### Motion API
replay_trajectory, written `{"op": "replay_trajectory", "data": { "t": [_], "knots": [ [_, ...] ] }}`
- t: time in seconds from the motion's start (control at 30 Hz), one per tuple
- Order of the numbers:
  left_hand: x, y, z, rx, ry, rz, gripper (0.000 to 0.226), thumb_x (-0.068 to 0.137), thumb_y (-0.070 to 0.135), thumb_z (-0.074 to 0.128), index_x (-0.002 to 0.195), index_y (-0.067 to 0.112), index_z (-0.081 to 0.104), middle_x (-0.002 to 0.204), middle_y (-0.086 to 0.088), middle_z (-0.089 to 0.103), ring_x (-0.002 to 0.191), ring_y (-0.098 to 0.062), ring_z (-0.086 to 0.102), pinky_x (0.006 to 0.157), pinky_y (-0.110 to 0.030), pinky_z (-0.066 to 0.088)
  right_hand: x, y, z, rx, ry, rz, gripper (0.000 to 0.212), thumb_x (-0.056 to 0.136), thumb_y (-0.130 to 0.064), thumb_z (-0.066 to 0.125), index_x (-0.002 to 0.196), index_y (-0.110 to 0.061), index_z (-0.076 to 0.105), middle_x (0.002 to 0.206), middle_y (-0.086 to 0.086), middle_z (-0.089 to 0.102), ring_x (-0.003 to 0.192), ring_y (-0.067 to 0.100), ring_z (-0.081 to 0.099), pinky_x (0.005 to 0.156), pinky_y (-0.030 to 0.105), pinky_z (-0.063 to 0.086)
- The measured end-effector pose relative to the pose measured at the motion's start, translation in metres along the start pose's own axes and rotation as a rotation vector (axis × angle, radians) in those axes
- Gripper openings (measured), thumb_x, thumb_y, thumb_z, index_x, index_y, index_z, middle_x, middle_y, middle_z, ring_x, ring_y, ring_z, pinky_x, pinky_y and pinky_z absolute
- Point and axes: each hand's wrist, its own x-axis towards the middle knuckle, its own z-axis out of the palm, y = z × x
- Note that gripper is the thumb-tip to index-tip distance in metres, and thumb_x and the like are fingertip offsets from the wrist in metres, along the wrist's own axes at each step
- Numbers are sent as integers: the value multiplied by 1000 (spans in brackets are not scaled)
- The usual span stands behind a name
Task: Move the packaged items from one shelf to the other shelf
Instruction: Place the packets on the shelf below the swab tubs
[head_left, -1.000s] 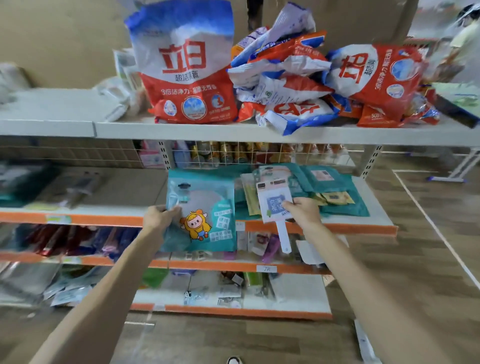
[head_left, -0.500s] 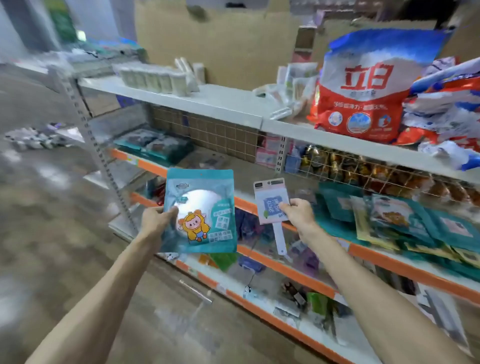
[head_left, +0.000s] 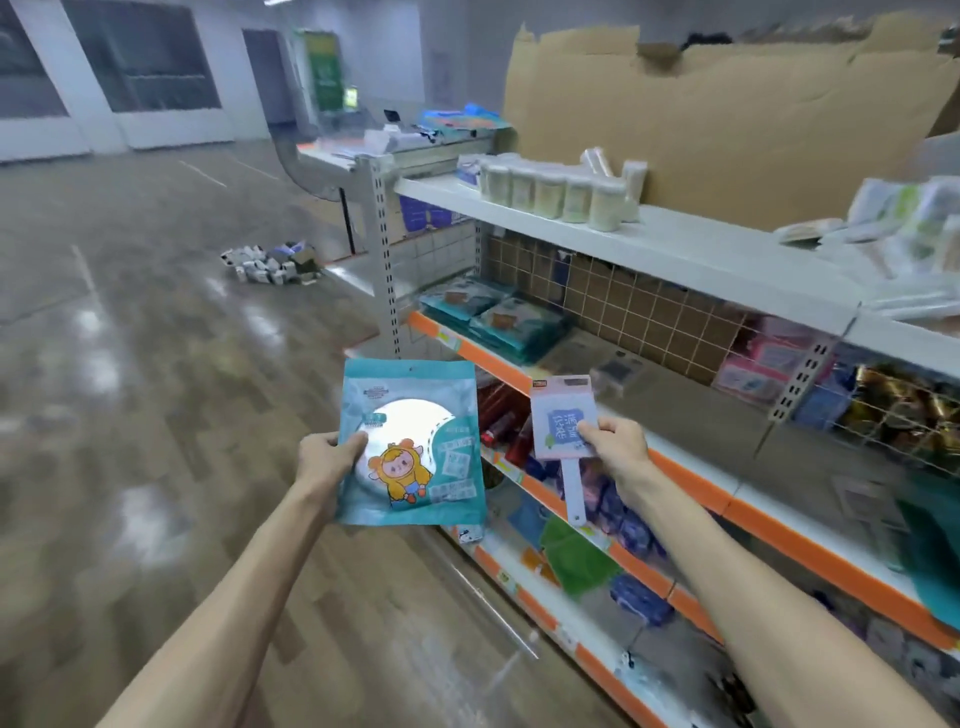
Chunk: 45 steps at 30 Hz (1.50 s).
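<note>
So the person is mid-carry right now, both hands loaded and out in front of the shelving, nothing set down yet. The left hand (head_left: 327, 460) grips the left edge of a teal pouch (head_left: 410, 441), thumb on the front and the other fingers curled behind it. The right hand (head_left: 618, 447) pinches the lower right corner of a small pink card pack (head_left: 563, 421), thumb pressed on its face. Both items are up in the air, just in front of the orange-edged middle shelf (head_left: 691, 415) and not touching it.

Next move is probably just picking a spot. That shelf has a bare stretch right behind the pink pack, and a stack of similar teal packs (head_left: 498, 322) sits further along to the left, so the pouch likely belongs over there. It calls for a reach in under the white top board, laying each one flat and then letting go.

Material-wise, the pouch is glossy flat plastic with a hang hole, a cartoon figure and a round shiny disc showing through, so it's floppy and a bit slippery. The pink one looks like stiff card with a thin pale handle poking out below, and should be easier to place. The print is too blurry to read properly.
</note>
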Motion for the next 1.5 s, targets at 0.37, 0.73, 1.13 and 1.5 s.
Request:
{"op": "replay_trajectory", "data": {
  "t": [0.37, 0.73, 1.13, 1.5],
  "knots": [
    [147, 27, 18, 7, -37, -14, 18, 94, 20, 64, 87, 4, 69, 84, -13, 75, 79, -36, 72, 78, -53, 59, 101, -15, 91, 45, -7, 54, 20, 89, -15, 64, 70, -10, 64, 71, 7, 69, 58, 19, 59, 56, 31, 47],
    [328, 106, 96, 99, -128, 52, 17, 91, 16, 66, 90, 0, 70, 83, -12, 75, 76, -33, 71, 77, -47, 60, 273, -58, 127, 82, 121, 77, 29, 92, -15, 62, 89, 14, 63, 78, 10, 58, 72, 19, 49, 57, 29, 32],
    [437, 146, 182, 139, -327, 42, 13, 92, 12, 64, 86, 1, 68, 68, -7, 73, 55, -22, 68, 52, -34, 59, 358, -63, 136, 221, 236, 248, 42, 90, -33, 68, 125, -12, 61, 119, 8, 66, 111, 25, 62, 101, 40, 48],
    [554, 186, 243, 186, -549, 77, 15, 92, 12, 66, 84, 0, 63, 80, -19, 71, 65, -31, 68, 62, -40, 60, 394, -74, 170, 246, 481, 260, 35, 94, -27, 64, 124, -8, 61, 117, 12, 68, 107, 31, 63, 96, 44, 49]
  ]
}}
